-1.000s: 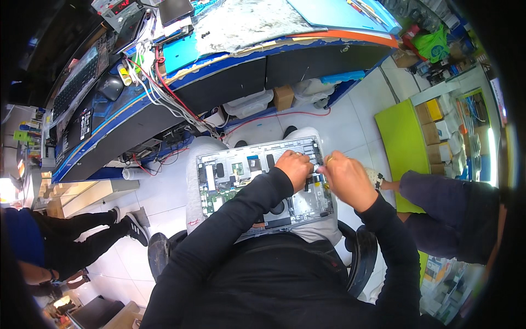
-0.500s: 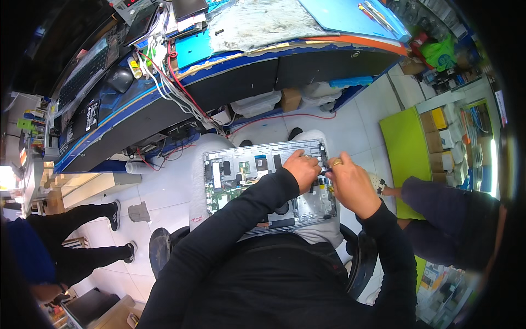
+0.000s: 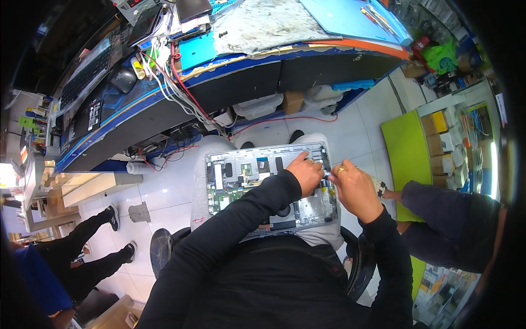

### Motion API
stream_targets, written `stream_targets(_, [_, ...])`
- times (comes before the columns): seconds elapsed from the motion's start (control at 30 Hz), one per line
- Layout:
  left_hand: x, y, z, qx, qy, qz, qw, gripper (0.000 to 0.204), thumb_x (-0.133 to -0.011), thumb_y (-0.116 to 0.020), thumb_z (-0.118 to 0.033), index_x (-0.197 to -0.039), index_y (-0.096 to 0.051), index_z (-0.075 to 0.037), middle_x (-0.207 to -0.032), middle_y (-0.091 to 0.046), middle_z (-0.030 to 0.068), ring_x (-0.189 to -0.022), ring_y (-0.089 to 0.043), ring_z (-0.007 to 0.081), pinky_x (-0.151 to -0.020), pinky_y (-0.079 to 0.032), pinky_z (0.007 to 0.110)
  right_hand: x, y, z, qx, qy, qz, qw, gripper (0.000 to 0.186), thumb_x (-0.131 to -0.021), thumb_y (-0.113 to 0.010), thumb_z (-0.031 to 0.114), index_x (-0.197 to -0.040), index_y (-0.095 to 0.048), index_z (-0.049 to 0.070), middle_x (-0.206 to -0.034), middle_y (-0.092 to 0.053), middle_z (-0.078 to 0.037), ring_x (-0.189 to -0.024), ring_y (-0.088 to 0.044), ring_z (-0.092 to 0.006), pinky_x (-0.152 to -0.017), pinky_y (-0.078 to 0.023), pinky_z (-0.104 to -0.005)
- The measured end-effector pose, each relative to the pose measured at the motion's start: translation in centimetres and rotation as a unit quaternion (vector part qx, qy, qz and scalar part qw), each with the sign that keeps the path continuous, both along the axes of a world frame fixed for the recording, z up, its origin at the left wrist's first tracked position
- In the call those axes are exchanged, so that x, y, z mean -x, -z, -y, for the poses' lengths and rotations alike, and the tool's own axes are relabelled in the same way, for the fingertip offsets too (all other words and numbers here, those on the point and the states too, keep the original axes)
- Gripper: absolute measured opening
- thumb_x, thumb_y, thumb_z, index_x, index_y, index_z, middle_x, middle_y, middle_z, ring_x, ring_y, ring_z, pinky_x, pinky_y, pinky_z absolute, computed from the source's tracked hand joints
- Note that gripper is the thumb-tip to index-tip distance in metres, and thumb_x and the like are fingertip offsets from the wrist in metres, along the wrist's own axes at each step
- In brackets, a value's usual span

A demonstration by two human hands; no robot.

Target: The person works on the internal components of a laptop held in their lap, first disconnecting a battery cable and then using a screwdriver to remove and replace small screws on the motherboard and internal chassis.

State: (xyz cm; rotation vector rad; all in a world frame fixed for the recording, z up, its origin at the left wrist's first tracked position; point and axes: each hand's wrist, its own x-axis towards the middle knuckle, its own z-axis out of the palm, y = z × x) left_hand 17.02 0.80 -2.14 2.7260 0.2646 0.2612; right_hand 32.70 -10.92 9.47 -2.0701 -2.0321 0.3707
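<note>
My right hand pinches a tiny thing, too small to name, by the laptop's right edge. My left hand bends over the upper right part; I cannot tell if it grips anything. The opened laptop lies mid-frame on gray legs. Farther off, a big desk fills the top, with a black mouse at upper left.

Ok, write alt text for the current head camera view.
A seated person holds left hand and right hand close together over the right part of an opened laptop base on their lap, its green circuit board exposed. A cluttered workbench stands ahead; other people's legs show at both sides.
</note>
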Motion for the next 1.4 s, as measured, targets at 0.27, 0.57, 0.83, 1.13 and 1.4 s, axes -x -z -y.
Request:
stream_targets(0.27, [0.5, 0.9, -0.2, 0.045, -0.019, 0.029, 0.998, 0.010, -0.092, -0.071, -0.016, -0.095, -0.072, -0.007, -0.099, -0.071, 0.0113, -0.106, -0.072, 0.0325, -0.120, -0.040, 0.055, -0.3, -0.7, 1.2, -0.049, 0.098, -0.109, 0.988, 0.011, -0.098, -0.076, 0.012, -0.098, -0.071, 0.003, -0.095, -0.065, -0.014, -0.081, -0.070, -0.0388, -0.070, -0.054, -0.0484])
stream_targets(0.57, [0.8, 0.8, -0.7, 0.040, 0.003, 0.008, 0.999, 0.011, -0.094, -0.074, -0.016, -0.101, -0.072, -0.007, -0.098, -0.068, 0.0093, -0.109, -0.070, 0.0313, -0.120, -0.040, 0.058, -0.7, 1.5, 2.7, -0.086, 0.150, -0.169, 0.970, 0.011, -0.099, -0.075, 0.012, -0.099, -0.071, 0.002, -0.096, -0.068, -0.013, -0.082, -0.071, -0.0379, -0.072, -0.055, -0.0470])
stream_targets(0.83, [-0.3, -1.4, 1.1, -0.140, 0.049, -0.066, 0.987, 0.014, -0.097, -0.061, -0.015, -0.102, -0.070, -0.007, -0.100, -0.066, 0.0104, -0.102, -0.072, 0.0308, -0.125, -0.036, 0.059, -1.7, 1.2, 4.3, -0.107, 0.202, -0.166, 0.959, 0.012, -0.097, -0.078, 0.009, -0.100, -0.072, 0.000, -0.097, -0.070, -0.013, -0.079, -0.072, -0.0358, -0.072, -0.057, -0.0425])
stream_targets(1.13, [0.6, 0.9, 0.4, -0.042, -0.006, -0.006, 0.999, 0.011, -0.093, -0.068, -0.014, -0.100, -0.069, -0.006, -0.100, -0.066, 0.0113, -0.106, -0.068, 0.0327, -0.125, -0.036, 0.059, -3.1, 3.0, 6.1, -0.080, 0.336, -0.458, 0.819, 0.018, -0.097, -0.083, 0.010, -0.103, -0.069, 0.000, -0.083, -0.067, 0.000, -0.072, -0.062, -0.0064, -0.064, -0.049, -0.0236])
stream_targets(1.4, [0.6, -8.2, -6.3, -0.186, -0.122, 0.171, 0.960, 0.014, -0.087, -0.076, -0.015, -0.097, -0.068, -0.008, -0.093, -0.065, 0.0099, -0.094, -0.067, 0.0311, -0.096, -0.050, 0.052, -3.9, 3.9, 6.7, -0.134, 0.361, -0.461, 0.799, 0.018, -0.100, -0.080, 0.010, -0.106, -0.067, 0.001, -0.085, -0.067, -0.001, -0.071, -0.061, -0.0077, -0.064, -0.049, -0.0242])
